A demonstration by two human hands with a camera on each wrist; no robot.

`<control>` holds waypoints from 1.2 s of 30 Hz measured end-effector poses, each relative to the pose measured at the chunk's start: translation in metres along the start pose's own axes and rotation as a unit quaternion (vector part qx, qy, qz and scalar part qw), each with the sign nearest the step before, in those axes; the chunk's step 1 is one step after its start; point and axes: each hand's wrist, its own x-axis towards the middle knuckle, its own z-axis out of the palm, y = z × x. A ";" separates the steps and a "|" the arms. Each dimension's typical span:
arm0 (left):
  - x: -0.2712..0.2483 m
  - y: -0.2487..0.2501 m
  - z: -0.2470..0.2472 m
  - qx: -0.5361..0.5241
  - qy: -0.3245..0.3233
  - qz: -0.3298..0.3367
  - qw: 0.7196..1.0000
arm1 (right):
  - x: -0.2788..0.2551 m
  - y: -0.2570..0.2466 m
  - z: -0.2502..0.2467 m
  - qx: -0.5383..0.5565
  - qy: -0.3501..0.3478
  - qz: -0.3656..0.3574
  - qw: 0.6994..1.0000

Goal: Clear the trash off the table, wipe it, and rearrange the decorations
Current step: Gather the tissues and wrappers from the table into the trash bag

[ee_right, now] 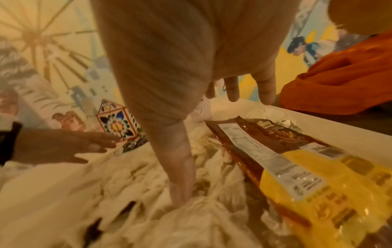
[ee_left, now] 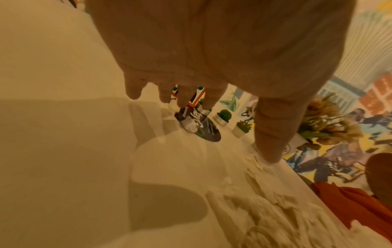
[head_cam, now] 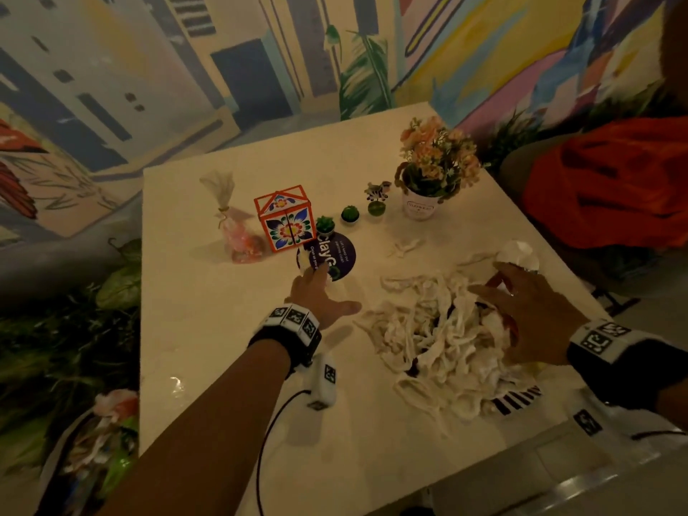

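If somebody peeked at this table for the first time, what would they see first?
Probably the big heap of crumpled white tissues at the near right of the table, with the right hand spread over it and a yellow-and-brown snack wrapper lying in it. Next, the bright flowery box in the middle and the pot of pink flowers at the far right.
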 end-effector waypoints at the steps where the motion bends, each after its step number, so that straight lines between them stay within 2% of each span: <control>1: 0.003 0.007 0.006 0.012 -0.009 -0.008 1.000 | 0.007 0.001 -0.001 -0.020 -0.019 -0.007 1.000; 3: 0.001 0.024 0.023 0.028 -0.015 -0.007 0.999 | 0.021 0.008 0.000 -0.022 -0.043 -0.022 0.999; 7: -0.028 0.060 0.062 0.005 -0.026 0.038 0.999 | 0.043 0.017 0.005 -0.011 -0.056 -0.045 0.997; 12: -0.064 0.096 0.098 0.077 -0.068 0.035 0.994 | 0.057 0.016 0.010 0.038 -0.054 -0.075 0.995; 16: -0.068 0.101 0.120 0.110 -0.036 0.016 0.993 | 0.064 0.014 0.012 0.058 -0.049 -0.091 0.993; 19: -0.067 0.103 0.127 0.123 0.014 0.029 0.992 | 0.070 0.012 0.010 0.053 -0.056 -0.083 0.994; 22: -0.065 0.102 0.125 0.103 0.063 0.055 0.991 | 0.074 0.009 0.008 0.062 -0.054 -0.087 0.993; 24: -0.058 0.092 0.124 0.053 0.083 0.065 0.993 | 0.076 0.008 0.007 0.101 -0.043 -0.085 0.990; 26: -0.051 0.080 0.117 -0.036 0.106 0.056 0.992 | 0.078 0.007 0.002 0.158 -0.021 -0.086 0.983; 28: -0.048 0.071 0.099 -0.088 0.140 0.018 0.986 | 0.079 0.006 -0.006 0.214 0.006 -0.087 0.973; 30: -0.051 0.063 0.076 -0.103 0.172 -0.033 0.979 | 0.081 0.008 -0.015 0.270 0.039 -0.092 0.958; 32: -0.056 0.056 0.053 -0.134 0.204 -0.053 0.968 | 0.081 0.012 -0.024 0.341 0.070 -0.086 0.933; 34: -0.060 0.056 0.041 -0.153 0.223 -0.045 0.962 | 0.079 0.015 -0.031 0.398 0.110 -0.083 0.907; 36: -0.063 0.057 0.040 -0.143 0.191 -0.006 0.971 | 0.076 0.017 -0.037 0.411 0.147 -0.082 0.896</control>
